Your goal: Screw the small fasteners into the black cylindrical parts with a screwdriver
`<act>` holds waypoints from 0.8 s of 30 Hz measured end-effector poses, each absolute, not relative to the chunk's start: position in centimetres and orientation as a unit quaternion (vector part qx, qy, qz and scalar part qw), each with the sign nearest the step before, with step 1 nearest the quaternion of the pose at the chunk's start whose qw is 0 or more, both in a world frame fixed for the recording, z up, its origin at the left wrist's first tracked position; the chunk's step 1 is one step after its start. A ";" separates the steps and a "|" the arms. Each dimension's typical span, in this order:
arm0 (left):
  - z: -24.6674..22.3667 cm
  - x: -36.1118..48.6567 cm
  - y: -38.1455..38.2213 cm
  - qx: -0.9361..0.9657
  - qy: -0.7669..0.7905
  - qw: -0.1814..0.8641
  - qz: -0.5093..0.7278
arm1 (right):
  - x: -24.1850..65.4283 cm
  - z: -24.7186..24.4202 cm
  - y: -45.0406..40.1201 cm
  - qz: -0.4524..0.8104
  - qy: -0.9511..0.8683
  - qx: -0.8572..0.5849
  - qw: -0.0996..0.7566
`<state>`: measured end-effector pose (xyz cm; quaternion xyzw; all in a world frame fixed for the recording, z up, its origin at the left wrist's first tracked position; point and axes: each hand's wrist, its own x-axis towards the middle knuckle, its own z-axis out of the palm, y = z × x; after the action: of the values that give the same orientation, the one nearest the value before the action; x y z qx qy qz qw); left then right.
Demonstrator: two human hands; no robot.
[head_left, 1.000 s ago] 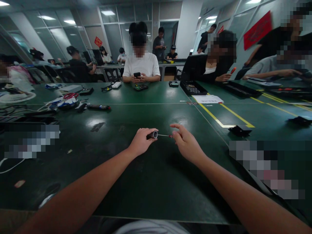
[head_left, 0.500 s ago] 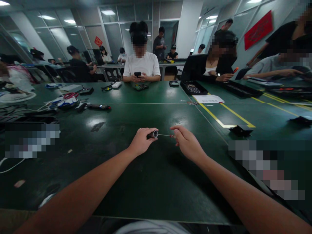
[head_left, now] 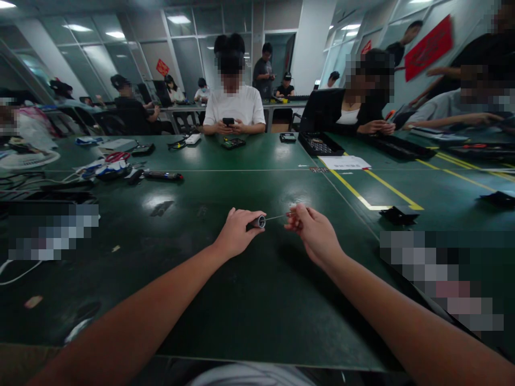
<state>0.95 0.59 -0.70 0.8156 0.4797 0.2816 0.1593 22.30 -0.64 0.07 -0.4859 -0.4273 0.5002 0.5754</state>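
Note:
Between the thumb and fingers of my left hand [head_left: 236, 231] is a dark tube [head_left: 260, 221] with a round, open metallic end facing right. My right hand [head_left: 316, 228] pinches a thin screwdriver [head_left: 276, 217]; its handle is mostly hidden by the fingers. The slim metal shaft points left, and its tip is at the mouth of the tube. Whether the tip reaches inside, I cannot tell. Both hands are held above the green table [head_left: 225, 300].
A dark pen-like tool [head_left: 163, 176] lies at the left near red-handled scissors [head_left: 117, 157] and cables. Black trays [head_left: 321, 143] and a white paper [head_left: 346, 163] are on the right. Across the table, a person in a white shirt [head_left: 234, 107] holds a phone.
The tube in my left hand has shifted slightly right. My right fingers have curled further round the screwdriver's handle, and the shaft now slants up toward the right.

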 end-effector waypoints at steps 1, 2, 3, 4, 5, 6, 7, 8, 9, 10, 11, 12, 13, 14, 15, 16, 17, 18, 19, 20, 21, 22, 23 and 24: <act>-0.6 0.9 0.6 0.819 0.479 0.146 0.281 | 22.4 -0.1 -0.4 0.536 -0.390 -0.484 0.571; -0.6 0.9 0.7 0.818 0.483 0.137 0.280 | 22.5 -0.4 -0.1 0.564 -0.359 -0.484 0.565; -0.6 0.8 0.8 0.814 0.492 0.136 0.278 | 22.7 -0.6 0.1 0.577 -0.338 -0.485 0.563; -0.6 0.7 0.9 0.809 0.501 0.139 0.276 | 22.8 -0.8 0.3 0.579 -0.328 -0.487 0.566; -0.6 0.7 1.0 0.804 0.508 0.145 0.273 | 22.9 -0.9 0.4 0.573 -0.325 -0.488 0.573; -0.6 0.6 1.1 0.801 0.512 0.151 0.270 | 22.9 -1.0 0.4 0.563 -0.328 -0.486 0.582; -0.7 0.6 1.1 0.801 0.513 0.154 0.267 | 22.9 -1.0 0.4 0.554 -0.334 -0.482 0.591; -0.7 0.6 1.1 0.801 0.514 0.153 0.265 | 22.8 -1.0 0.4 0.545 -0.341 -0.477 0.599; -0.8 0.6 1.1 0.802 0.514 0.151 0.264 | 22.7 -1.0 0.3 0.538 -0.349 -0.472 0.605; -0.8 0.6 1.1 0.803 0.514 0.150 0.262 | 22.6 -0.9 0.2 0.531 -0.357 -0.467 0.610; -0.8 0.7 1.0 0.804 0.513 0.151 0.261 | 22.5 -0.9 0.1 0.522 -0.368 -0.464 0.614; -0.9 0.7 1.0 0.805 0.511 0.152 0.258 | 22.4 -0.8 0.0 0.512 -0.381 -0.461 0.617; -0.9 0.7 1.0 0.806 0.511 0.153 0.257 | 22.3 -0.8 -0.1 0.498 -0.396 -0.459 0.620; -1.0 0.7 0.9 0.807 0.511 0.153 0.255 | 22.3 -0.7 -0.2 0.483 -0.412 -0.458 0.622; -1.0 0.7 0.9 0.808 0.511 0.152 0.253 | 22.3 -0.7 -0.2 0.468 -0.429 -0.458 0.622; -1.0 0.7 0.9 0.808 0.511 0.152 0.252 | 22.3 -0.7 -0.3 0.451 -0.448 -0.460 0.620; -1.0 0.7 0.9 0.808 0.512 0.151 0.251 | 22.3 -0.7 -0.3 0.434 -0.467 -0.463 0.616; -1.0 0.7 0.9 0.807 0.513 0.150 0.250 | 22.3 -0.8 -0.4 0.416 -0.488 -0.466 0.609; -1.0 0.7 0.9 0.808 0.512 0.149 0.250 | 22.4 -0.8 -0.4 0.400 -0.508 -0.470 0.601; -1.1 0.7 0.9 0.809 0.511 0.150 0.250 | 22.4 -0.8 -0.5 0.385 -0.526 -0.475 0.592; -1.1 0.7 0.9 0.809 0.510 0.150 0.251 | 22.5 -0.8 -0.5 0.370 -0.540 -0.480 0.584; -1.1 0.7 0.9 0.809 0.508 0.152 0.252 | 22.5 -0.8 -0.5 0.357 -0.552 -0.486 0.576; -1.2 0.7 0.9 0.809 0.507 0.154 0.254 | 22.6 -0.7 -0.6 0.344 -0.559 -0.495 0.570; -1.2 0.6 1.0 0.809 0.506 0.156 0.255 | 22.6 -0.7 -0.6 0.331 -0.565 -0.504 0.563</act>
<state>0.65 0.96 -1.23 0.8090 0.5061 0.2551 0.1560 22.62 -0.62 -0.65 -0.5044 -0.5648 0.3307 0.5632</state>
